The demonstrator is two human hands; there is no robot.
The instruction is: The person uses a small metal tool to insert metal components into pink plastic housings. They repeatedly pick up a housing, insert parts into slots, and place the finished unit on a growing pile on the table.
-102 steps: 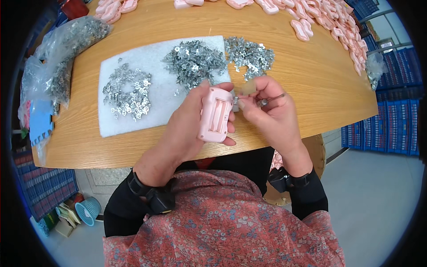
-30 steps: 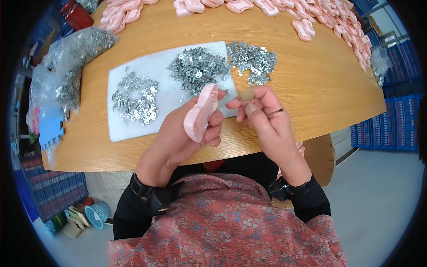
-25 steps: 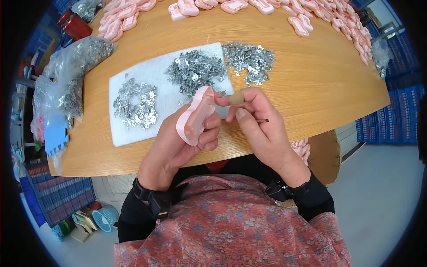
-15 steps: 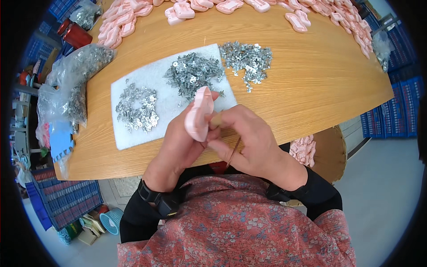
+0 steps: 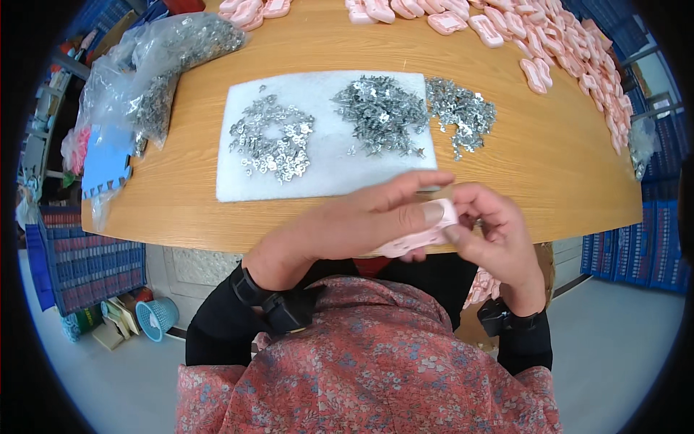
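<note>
My left hand point(image 5: 354, 224) and my right hand point(image 5: 491, 235) both grip one pink plastic part point(image 5: 423, 235) just over the near edge of the wooden table point(image 5: 549, 152). The left thumb presses on its top; the right fingers pinch its right end. Most of the part is hidden under the fingers. Beyond the hands lies a white foam pad point(image 5: 325, 155) with two heaps of small metal clips point(image 5: 275, 137), and a third heap of clips point(image 5: 463, 112) rests on the wood beside it.
Many pink plastic parts point(image 5: 571, 50) line the far and right rim of the table. Clear bags of metal clips point(image 5: 166, 65) sit at the left, with a blue foam piece point(image 5: 105, 163) below them. Blue crates point(image 5: 94, 257) stand on the floor at left.
The pink part has turned from upright to lying flat between both hands, and the hands have come down toward the table's near edge. The view has shifted.
</note>
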